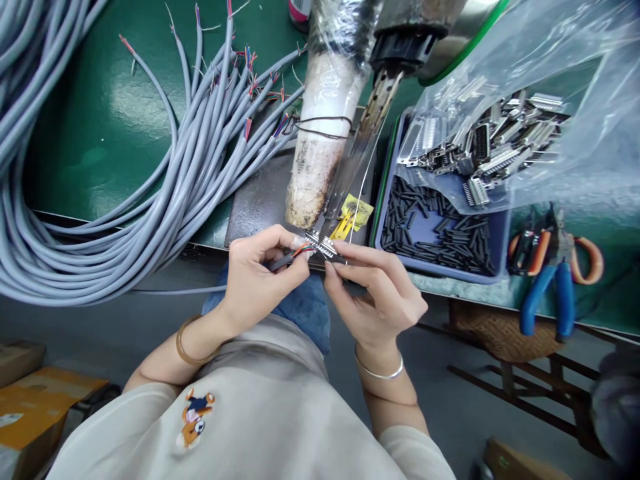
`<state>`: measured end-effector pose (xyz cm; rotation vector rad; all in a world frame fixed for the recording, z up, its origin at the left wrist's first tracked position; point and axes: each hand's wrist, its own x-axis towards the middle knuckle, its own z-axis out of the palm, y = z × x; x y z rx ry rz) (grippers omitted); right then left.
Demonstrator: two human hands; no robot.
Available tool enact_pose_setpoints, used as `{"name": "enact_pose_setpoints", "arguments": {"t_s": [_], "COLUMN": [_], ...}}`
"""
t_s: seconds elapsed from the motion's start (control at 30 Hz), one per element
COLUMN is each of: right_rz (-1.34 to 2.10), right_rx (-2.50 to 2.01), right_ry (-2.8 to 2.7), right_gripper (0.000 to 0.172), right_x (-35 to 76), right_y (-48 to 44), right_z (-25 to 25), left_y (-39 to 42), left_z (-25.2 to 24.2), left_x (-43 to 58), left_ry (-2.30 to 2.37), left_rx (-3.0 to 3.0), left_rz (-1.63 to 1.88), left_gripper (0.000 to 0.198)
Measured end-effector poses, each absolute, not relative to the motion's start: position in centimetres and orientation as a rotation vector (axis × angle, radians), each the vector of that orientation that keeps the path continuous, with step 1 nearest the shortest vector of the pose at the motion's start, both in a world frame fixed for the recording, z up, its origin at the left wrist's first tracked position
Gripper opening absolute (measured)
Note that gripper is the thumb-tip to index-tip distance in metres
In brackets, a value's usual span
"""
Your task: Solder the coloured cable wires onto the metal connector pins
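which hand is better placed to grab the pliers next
Right, probably. The right hand is on the same side as the blue-handled pliers on the bench. The left hand pinches the grey cable with its fingers, farther away.
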<state>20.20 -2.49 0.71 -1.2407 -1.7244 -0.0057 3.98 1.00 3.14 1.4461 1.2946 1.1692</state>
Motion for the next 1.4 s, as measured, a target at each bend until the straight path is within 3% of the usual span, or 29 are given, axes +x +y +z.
{"name": "enact_pose_setpoints", "arguments": {"t_s": [1.4], "right_rz": [-0.065], "right_rx": [-1.267], "right_ry": [-1.658], "right_gripper": [0.022], "right_x": [19.39], "right_y": [-1.85], "right_z": [0.76], "left_y": [0.87], "left_z": [2.89], "left_x": [4.16], "left_ry": [1.273], "left_rx": [1.412], "left_rz": [1.247], "left_gripper": [0.006]}}
